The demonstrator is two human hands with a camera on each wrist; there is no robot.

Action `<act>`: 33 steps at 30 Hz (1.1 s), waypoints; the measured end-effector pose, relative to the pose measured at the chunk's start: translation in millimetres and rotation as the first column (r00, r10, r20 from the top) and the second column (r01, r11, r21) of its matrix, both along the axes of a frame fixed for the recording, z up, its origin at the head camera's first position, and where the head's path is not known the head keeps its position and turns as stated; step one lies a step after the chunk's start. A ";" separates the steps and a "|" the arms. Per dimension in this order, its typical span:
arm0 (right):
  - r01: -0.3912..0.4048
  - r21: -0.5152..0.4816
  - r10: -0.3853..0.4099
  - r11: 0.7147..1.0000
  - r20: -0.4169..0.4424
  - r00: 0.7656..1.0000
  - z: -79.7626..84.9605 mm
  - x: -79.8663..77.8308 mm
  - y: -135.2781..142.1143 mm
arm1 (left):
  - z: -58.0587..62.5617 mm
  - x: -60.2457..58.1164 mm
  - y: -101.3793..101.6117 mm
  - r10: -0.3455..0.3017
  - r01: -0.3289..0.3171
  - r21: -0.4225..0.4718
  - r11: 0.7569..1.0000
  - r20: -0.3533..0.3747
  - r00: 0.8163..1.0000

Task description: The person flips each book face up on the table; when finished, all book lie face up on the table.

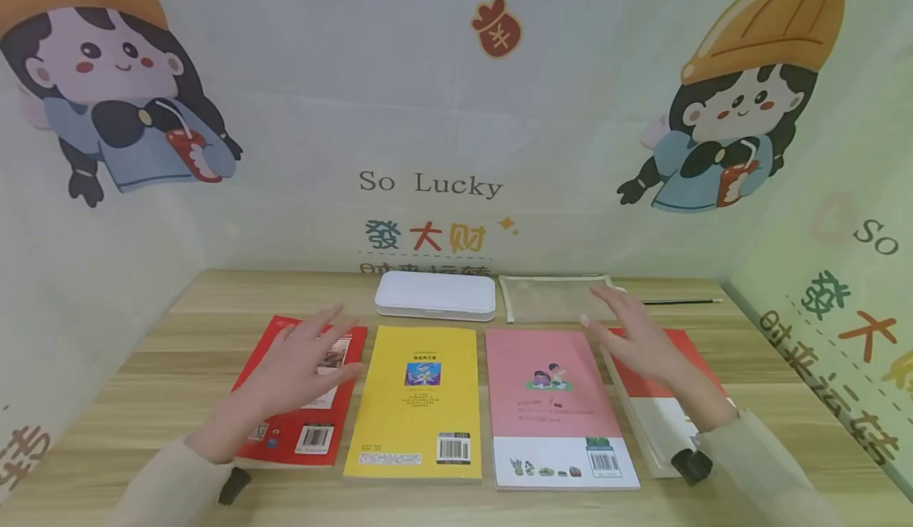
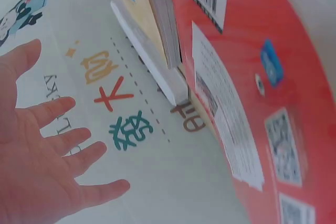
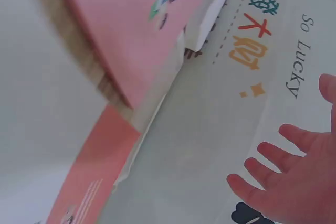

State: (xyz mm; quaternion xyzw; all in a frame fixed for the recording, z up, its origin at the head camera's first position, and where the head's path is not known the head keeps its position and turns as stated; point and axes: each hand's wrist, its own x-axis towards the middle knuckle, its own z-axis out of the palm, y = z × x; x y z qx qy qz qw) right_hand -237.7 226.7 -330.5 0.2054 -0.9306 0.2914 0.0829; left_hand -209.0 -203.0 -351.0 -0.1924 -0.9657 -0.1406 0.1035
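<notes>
Hovering: left hand (image 1: pixel 296 372) above red book (image 1: pixel 330 410), right hand (image 1: pixel 639 345) above red-and-white book (image 1: pixel 656 420), each empty, fingers spread wide. Yellow book (image 1: pixel 416 424) and pink book (image 1: pixel 559 400) lie between; 4 in a row, flat on the table (image 1: pixel 171 368). Looks pre-grasp to me; next move likely calls for lowering, then curling fingers round an edge.

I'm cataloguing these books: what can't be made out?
Red book, head view: partly behind the left hand.
Red-and-white book, head view: partly behind the right hand.
Yellow book, head view: fine print too small.
Pink book, right wrist view: cut by frame's top edge.
</notes>
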 end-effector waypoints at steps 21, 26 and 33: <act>0.154 -0.528 0.000 0.835 0.281 0.960 12.3 -30.0 -75.9 | -2.6 19.7 -89.7 0.111 -0.207 0.338 0.918 0.281 0.953; 0.175 -0.559 0.054 0.810 0.369 0.928 5.4 -35.2 -98.8 | -10.3 27.6 -107.8 0.115 -0.203 0.276 0.939 0.302 0.946; 0.186 -0.569 0.114 0.801 0.450 0.886 -7.1 -42.5 -138.7 | -22.3 37.4 -127.5 0.165 -0.279 0.203 0.938 0.445 0.880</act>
